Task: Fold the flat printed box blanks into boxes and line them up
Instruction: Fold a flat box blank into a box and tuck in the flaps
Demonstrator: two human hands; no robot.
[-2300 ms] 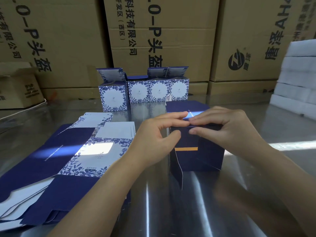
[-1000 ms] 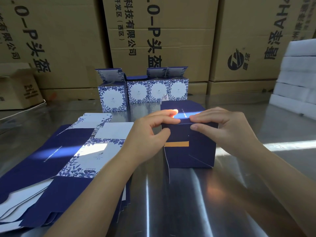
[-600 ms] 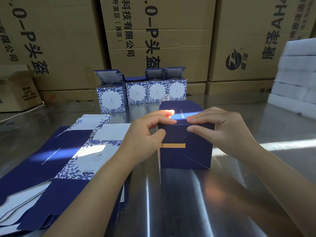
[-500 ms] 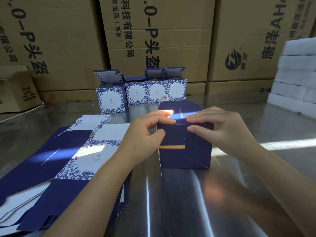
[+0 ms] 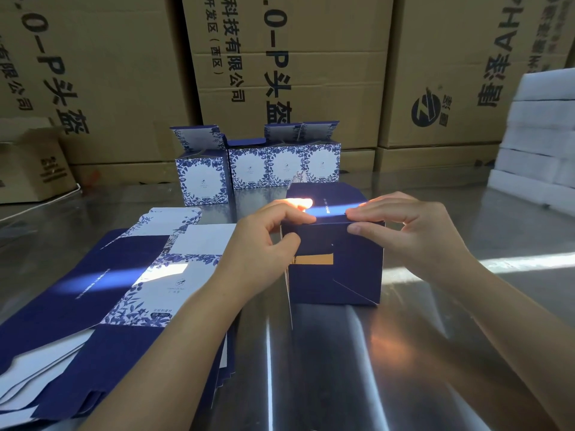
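A dark blue box (image 5: 351, 269) stands on the steel table in the middle, with a gold stripe on its near face. My left hand (image 5: 264, 244) pinches its top near edge at the left, thumb on the near face, fingers on top. My right hand (image 5: 407, 231) pinches the same edge at the right. A loose flap hangs at the box's lower left. A stack of flat blue-and-white printed blanks (image 5: 102, 287) lies to the left. Several folded boxes with floral fronts (image 5: 258, 166) stand in a row at the back, lids open.
Large brown cartons (image 5: 286, 73) form a wall behind the table. A small open carton (image 5: 31, 163) sits at the far left. White foam blocks (image 5: 541, 138) are stacked at the right. The steel table (image 5: 342, 368) reflects a strip of sunlight.
The box has shifted slightly left and settled on the table. My left thumb has moved up onto the near face near the top edge. Both hands keep their hold on the top edge.
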